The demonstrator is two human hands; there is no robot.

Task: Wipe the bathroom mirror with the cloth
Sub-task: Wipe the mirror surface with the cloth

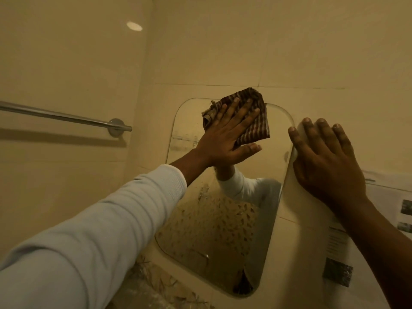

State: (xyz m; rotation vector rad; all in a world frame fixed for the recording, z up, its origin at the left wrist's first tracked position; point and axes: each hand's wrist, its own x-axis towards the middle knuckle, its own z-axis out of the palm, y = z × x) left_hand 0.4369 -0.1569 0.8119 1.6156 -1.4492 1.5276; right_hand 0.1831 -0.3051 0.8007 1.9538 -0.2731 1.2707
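Pressing evenly is advised: the cloth [257, 127] is pinned at the top edge of the mirror [223, 230] under the flat, straight-fingered left hand [223, 139]; the right hand [323, 159], grasping nothing, is braced flat on its right edge.

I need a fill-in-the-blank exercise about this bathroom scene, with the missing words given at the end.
1. The left hand presses a striped ____ flat against the mirror.
2. That hand is near the mirror's ____ edge.
3. The right hand lies flat at the mirror's side edge and holds ____.
4. A metal towel rail is fixed to the wall ____ of the mirror.
Missing words: cloth; top; nothing; left.
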